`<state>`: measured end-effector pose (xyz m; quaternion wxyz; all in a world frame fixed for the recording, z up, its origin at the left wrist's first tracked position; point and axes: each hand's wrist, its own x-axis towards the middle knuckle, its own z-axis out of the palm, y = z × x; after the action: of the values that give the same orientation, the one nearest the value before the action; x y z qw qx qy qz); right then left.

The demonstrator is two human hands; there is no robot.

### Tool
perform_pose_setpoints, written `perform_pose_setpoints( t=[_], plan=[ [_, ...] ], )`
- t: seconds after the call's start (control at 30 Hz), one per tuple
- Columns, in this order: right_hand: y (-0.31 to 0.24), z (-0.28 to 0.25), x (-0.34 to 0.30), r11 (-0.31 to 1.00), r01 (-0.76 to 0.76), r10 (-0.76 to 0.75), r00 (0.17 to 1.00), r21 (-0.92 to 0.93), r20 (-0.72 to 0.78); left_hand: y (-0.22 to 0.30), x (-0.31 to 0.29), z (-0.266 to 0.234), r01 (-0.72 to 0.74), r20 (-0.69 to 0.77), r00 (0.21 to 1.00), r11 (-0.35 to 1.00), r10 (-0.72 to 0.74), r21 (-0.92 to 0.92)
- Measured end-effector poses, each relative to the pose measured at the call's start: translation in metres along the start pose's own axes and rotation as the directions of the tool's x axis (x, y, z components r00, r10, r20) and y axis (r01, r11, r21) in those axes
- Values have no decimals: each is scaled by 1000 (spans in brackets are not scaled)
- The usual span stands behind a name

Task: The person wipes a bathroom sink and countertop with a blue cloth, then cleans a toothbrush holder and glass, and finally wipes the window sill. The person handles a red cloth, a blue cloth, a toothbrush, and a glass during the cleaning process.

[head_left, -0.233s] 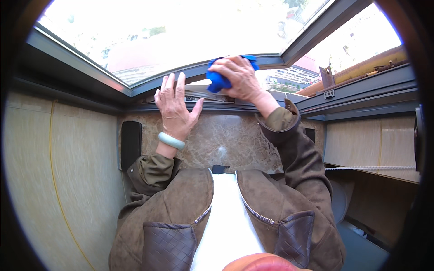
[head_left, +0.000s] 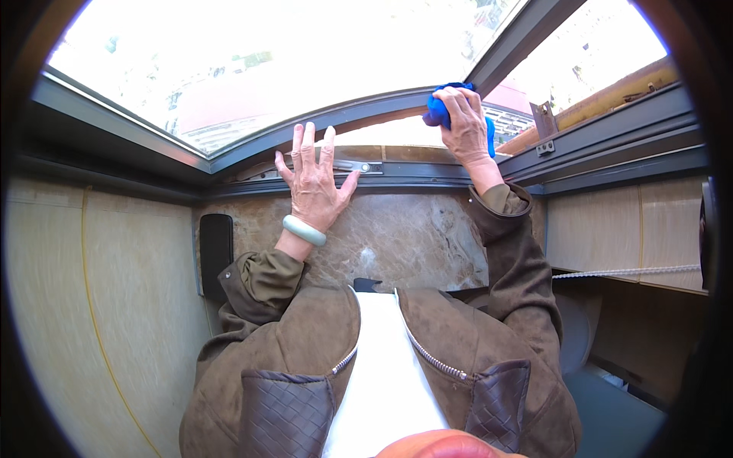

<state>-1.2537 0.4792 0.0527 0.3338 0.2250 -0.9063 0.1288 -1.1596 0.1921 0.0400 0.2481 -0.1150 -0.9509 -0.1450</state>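
Note:
My right hand [head_left: 466, 136] grips a bunched blue cloth [head_left: 441, 113] against the lower right corner of the tilted-out window sash, whose dark grey frame [head_left: 305, 127] bends across the view. Part of the cloth hangs past my fingers on the right. My left hand [head_left: 313, 185] has its fingers spread and holds nothing. Its fingertips reach the lower rail of the window, next to a metal stay arm [head_left: 353, 166]; whether they press on it I cannot tell. A pale green bangle [head_left: 304, 230] circles my left wrist.
A brown marbled sill [head_left: 397, 237] lies between me and the window. A black rounded block [head_left: 216, 256] stands at its left end. To the right are the fixed frame with a small metal catch [head_left: 545, 147], a yellowish pipe outside [head_left: 611, 103] and a white beaded cord [head_left: 626, 272].
My right hand has slid the blue cloth rightward along the sash rail to its corner. My left hand has shifted slightly right, fingers still spread.

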Motion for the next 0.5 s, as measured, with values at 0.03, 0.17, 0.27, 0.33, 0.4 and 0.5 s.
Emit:
perform_pose_setpoints(
  t=[0.03, 0.17, 0.27, 0.33, 0.4, 0.5],
  plan=[
    [-13, 1, 4, 998, -56, 56, 998, 32, -1, -1, -4, 1, 11, 16, 1000, 1000, -11, 27],
    [-60, -11, 19, 888, -347, 314, 937, 300, 155, -14, -10, -7, 78, 6, 997, 994, -79, 77],
    [-120, -20, 26, 760, -345, 125, 909, 551, 397, -27, -22, -18, 139, 33, 989, 984, -143, 112],
    [-158, -7, 24, 776, -168, -96, 922, 609, 376, -29, -29, -28, 183, 34, 982, 981, -185, 60],
    [-191, 23, 15, 785, -42, -213, 918, 618, 333, -36, -37, -34, 212, 29, 977, 977, -212, -2],
    [-224, 36, 5, 895, 103, -267, 903, 435, 338, -50, -51, -34, 260, 100, 960, 965, -260, 8]
  ],
)
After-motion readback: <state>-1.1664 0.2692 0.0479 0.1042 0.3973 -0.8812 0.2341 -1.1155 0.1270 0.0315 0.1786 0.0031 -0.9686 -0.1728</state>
